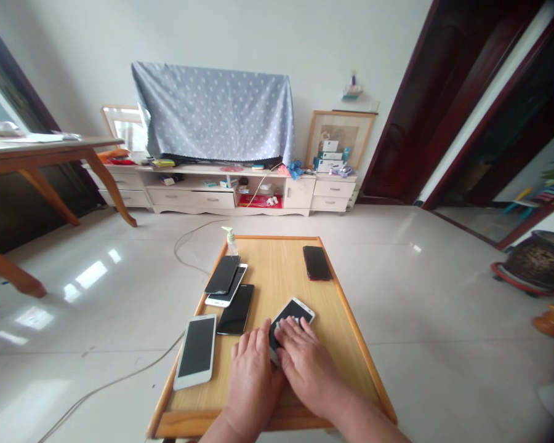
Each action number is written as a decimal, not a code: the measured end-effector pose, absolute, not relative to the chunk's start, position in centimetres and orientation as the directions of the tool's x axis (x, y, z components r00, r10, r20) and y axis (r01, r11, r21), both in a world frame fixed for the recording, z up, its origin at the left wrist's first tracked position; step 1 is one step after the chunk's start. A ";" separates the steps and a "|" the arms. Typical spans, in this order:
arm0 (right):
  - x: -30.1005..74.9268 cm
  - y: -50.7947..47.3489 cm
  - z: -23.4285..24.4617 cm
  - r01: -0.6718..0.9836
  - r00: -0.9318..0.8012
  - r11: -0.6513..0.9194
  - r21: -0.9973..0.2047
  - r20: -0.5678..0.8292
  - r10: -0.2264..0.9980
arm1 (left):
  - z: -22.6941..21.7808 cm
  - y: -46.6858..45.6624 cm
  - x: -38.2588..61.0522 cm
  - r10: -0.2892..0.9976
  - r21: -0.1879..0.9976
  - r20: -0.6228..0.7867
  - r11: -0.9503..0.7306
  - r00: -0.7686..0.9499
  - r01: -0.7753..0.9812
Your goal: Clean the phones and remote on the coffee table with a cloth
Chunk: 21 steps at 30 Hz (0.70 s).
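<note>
I saw a white wall (341, 37), a pale low cabinet (189, 198) along it, a dotted blue cloth (216, 114) draped above, a dark red door (410, 92) at right, bright reflections (91, 274) on a glossy floor (420, 295).

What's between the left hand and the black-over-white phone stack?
Head view: one black phone, lying flat on the tabletop, between left hand and phone stack.

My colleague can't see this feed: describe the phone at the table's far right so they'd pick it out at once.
Find the low wooden table in front of the pale cabinet. Near its far right corner lies a dark-screened phone, on its own. Its red edge sets it apart from the other phones, all black or white-framed.
</note>
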State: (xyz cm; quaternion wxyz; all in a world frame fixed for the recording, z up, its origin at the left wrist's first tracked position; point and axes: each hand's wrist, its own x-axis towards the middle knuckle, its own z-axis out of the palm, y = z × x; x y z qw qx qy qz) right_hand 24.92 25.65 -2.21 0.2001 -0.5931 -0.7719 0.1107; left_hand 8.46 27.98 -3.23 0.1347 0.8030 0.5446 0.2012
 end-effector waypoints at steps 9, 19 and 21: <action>25.6 27.2 -3.1 0.921 -0.045 0.116 -0.372 0.194 0.980 | -2.8 28.0 8.5 0.927 0.425 0.167 -0.374 0.335 0.824; 25.6 28.5 -3.0 0.921 -0.006 0.075 -0.383 0.177 0.984 | -3.2 28.0 8.4 0.926 0.454 0.173 -0.377 0.336 0.807; 25.5 28.7 -3.1 0.920 -0.026 0.090 -0.381 0.170 0.985 | -3.1 28.0 8.4 0.923 0.459 0.175 -0.384 0.342 0.801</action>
